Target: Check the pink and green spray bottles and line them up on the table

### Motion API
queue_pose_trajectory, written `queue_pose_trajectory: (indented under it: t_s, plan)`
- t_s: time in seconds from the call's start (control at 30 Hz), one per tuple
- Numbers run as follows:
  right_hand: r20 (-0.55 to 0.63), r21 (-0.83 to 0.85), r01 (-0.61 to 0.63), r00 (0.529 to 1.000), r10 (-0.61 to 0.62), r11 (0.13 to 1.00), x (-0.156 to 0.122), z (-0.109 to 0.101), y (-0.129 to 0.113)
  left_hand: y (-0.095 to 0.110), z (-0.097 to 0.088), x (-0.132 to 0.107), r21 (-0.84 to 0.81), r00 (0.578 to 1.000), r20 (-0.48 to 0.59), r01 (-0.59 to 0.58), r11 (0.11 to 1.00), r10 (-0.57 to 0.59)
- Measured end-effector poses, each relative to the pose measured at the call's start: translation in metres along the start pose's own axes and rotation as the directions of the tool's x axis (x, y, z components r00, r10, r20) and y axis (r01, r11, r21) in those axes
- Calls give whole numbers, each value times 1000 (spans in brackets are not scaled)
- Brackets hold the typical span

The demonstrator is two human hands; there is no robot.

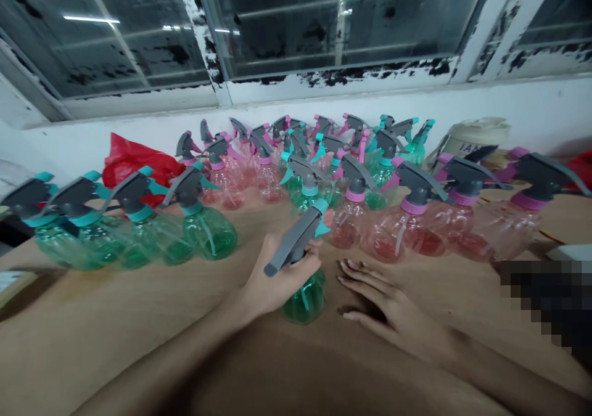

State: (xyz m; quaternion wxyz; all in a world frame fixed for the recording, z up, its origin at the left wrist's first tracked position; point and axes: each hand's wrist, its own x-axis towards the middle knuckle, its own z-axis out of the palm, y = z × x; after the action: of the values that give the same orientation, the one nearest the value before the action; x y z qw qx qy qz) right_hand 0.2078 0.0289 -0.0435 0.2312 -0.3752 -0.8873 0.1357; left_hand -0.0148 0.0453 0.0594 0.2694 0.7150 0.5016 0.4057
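Note:
My left hand [277,274] is wrapped round the neck of a green spray bottle [305,305], whose grey and teal trigger head shows above my fingers. The bottle stands upright on the table, with its base visible below my hand. Beside it to the right, my right hand [383,299] rests on the table with the fingers stretched out, holding nothing. A row of green spray bottles [210,231] stands to the left. On the right is a row of pink spray bottles [388,237] with pink collars and grey heads.
Behind, more pink spray bottles [271,179] and green ones crowd toward the wall. A red plastic bag [132,160] lies at the back left, and a cream-coloured bag [478,134] at the back right. Windows [342,21] with peeling frames line the wall. A pixelated patch covers the right side.

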Motion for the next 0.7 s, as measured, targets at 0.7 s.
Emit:
queue_pose_trajectory:
  t_s: [0.7]
  plan:
    - [5,-12,-10,1000,10,1000,0,0,1,5,-2,-1,57,998,22,53,997,-54]
